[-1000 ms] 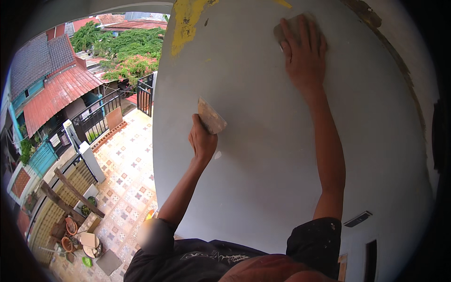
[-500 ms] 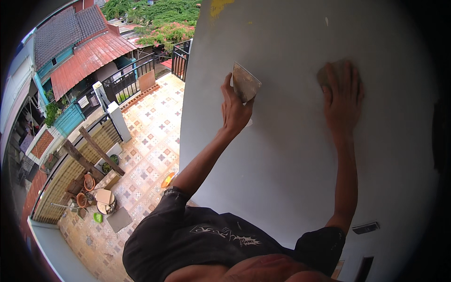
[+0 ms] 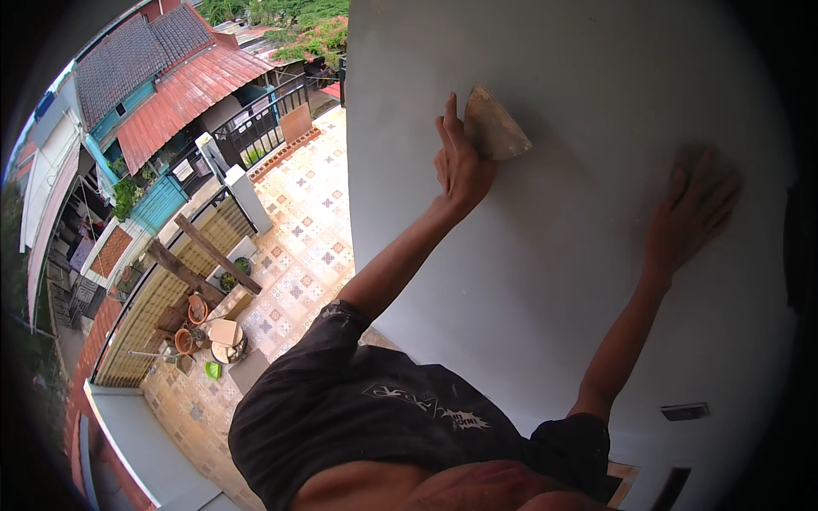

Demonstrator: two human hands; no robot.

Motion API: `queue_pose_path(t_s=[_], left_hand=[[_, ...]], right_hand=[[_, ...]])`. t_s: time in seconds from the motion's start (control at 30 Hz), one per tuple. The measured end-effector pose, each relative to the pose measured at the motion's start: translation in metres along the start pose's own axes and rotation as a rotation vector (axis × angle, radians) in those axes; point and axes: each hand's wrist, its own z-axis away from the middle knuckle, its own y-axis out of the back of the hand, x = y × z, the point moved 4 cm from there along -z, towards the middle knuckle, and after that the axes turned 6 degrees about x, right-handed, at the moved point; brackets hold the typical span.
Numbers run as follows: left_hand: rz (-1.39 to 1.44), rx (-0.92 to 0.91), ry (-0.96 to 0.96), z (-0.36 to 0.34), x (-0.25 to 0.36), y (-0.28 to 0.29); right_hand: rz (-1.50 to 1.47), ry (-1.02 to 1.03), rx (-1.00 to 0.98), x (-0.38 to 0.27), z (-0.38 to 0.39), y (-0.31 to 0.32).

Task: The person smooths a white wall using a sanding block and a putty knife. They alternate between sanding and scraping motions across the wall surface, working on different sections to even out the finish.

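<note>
A broad-bladed putty knife [image 3: 497, 126], its blade smeared with dried filler, is gripped in my left hand [image 3: 466, 173]. That hand stays close to the grey wall [image 3: 545, 272], its fingers curled behind the blade. Farther right, my right hand [image 3: 687, 215] presses against the same wall, blurred by motion. A dull brownish piece of sandpaper [image 3: 697, 155] lies beneath its fingers and is mostly hidden; its outline shows better in the earlier frame.
A dark rectangular fitting [image 3: 685, 412] is set low in the wall at right. To the left lies a patterned tile floor [image 3: 294, 264] with flower pots [image 3: 185, 341], wooden posts [image 3: 217, 254] and a black metal gate [image 3: 264, 123]. Roofed houses stand beyond.
My right hand has slid rightward and somewhat down along the wall, its fingers now slanting right. The left hand with the putty knife sits farther right and higher; the whole view has shifted.
</note>
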Motion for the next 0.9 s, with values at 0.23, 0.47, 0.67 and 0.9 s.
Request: queue_pose_path(t_s=[0.23,0.47,0.67,0.9], left_hand=[[-0.019,-0.022,0.07,0.005,-0.011,-0.007],[-0.07,0.038,-0.082,0.004,-0.01,-0.004],[-0.038,-0.039,0.034,0.004,-0.011,-0.003],[-0.034,0.011,-0.064,0.006,-0.001,0.003]], right_hand=[[-0.006,-0.069,-0.335,-0.086,0.072,0.021],[0.042,-0.359,-0.085,0.012,0.092,-0.004],[0.023,-0.278,-0.269,-0.069,0.15,0.016],[0.023,-0.542,-0.259,-0.026,0.179,0.006]])
